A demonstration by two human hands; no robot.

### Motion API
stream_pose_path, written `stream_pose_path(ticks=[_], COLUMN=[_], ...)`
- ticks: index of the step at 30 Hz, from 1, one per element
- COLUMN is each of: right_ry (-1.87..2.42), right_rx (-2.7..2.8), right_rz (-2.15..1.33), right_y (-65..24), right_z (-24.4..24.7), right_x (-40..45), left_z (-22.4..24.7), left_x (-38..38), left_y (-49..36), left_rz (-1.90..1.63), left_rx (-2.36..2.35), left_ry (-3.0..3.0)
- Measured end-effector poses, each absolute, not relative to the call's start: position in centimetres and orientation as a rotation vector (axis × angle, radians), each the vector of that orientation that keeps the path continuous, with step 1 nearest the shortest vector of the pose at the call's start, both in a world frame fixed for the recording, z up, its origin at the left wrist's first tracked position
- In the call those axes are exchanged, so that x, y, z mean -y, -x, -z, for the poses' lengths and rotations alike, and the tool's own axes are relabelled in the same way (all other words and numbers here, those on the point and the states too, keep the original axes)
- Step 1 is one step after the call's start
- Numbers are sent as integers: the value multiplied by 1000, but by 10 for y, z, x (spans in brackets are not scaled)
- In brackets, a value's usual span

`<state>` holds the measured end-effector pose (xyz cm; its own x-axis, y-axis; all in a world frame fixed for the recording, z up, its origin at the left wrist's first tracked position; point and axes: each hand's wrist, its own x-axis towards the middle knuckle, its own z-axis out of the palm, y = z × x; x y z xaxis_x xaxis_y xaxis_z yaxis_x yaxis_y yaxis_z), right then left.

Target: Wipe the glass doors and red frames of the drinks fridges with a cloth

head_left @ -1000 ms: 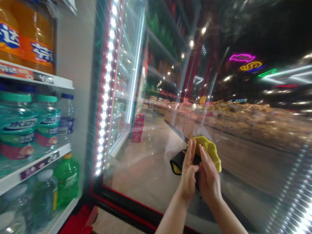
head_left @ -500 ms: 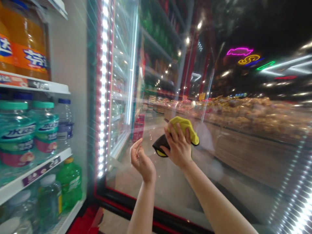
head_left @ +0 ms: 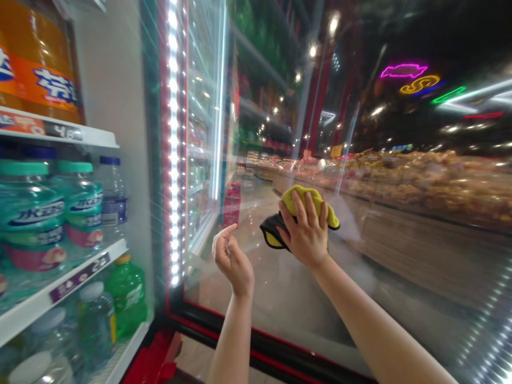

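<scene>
My right hand (head_left: 306, 234) is spread over a folded yellow and black cloth (head_left: 332, 217), pressing it to the glass door (head_left: 288, 298). The cloth's dark side with a yellow patch sticks out to the left of the thumb. To the left and a little lower, my left hand (head_left: 235, 264) is raised with nothing visible in it. Its index finger points out toward the glass while the other fingers curl loosely. Whether that fingertip touches the pane, I cannot tell.
Cooler shelves at left carry orange soda bottles (head_left: 48, 58), teal-capped bottles (head_left: 34, 218) and a green bottle (head_left: 127, 293). A bright LED strip (head_left: 173, 160) runs up the door's edge. A black and red frame (head_left: 280, 352) borders the glass below. Blurred store displays (head_left: 420, 181) show through the pane.
My right hand and the cloth have shifted slightly right and up in the view. The left hand has barely moved, its index finger a little straighter. The shelves sit slightly farther right in view.
</scene>
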<state>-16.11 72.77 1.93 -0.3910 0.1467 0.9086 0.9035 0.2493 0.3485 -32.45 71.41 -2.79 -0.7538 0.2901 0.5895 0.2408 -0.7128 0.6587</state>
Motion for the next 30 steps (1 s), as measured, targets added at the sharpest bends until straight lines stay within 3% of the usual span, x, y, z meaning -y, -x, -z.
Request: stream_pose_path(ticks=[5, 10, 15, 20, 24, 30], right_ry=[749, 486, 653, 991, 1013, 623], right_rx=[2057, 2221, 2126, 1737, 1819, 2218], right_rz=[1217, 1390, 1490, 1366, 1288, 1486], right_y=[215, 165, 92, 98, 117, 84], right_z=[34, 94, 40, -30, -3, 53], right_x=[-746, -730, -708, -713, -716, -703], left_z=[30, 36, 47, 60, 67, 66], left_x=[-716, -719, -721, -729, -733, -729], left_y=[336, 333, 317, 300, 287, 264], left_rz=[-2578, -2472, -2358, -2306, -2316, -2379], left_rx=[-1462, -1655, -1696, -1656, -1622, -1544], left_ry=[-1373, -1773, -2075, -2177, -2091, -2088])
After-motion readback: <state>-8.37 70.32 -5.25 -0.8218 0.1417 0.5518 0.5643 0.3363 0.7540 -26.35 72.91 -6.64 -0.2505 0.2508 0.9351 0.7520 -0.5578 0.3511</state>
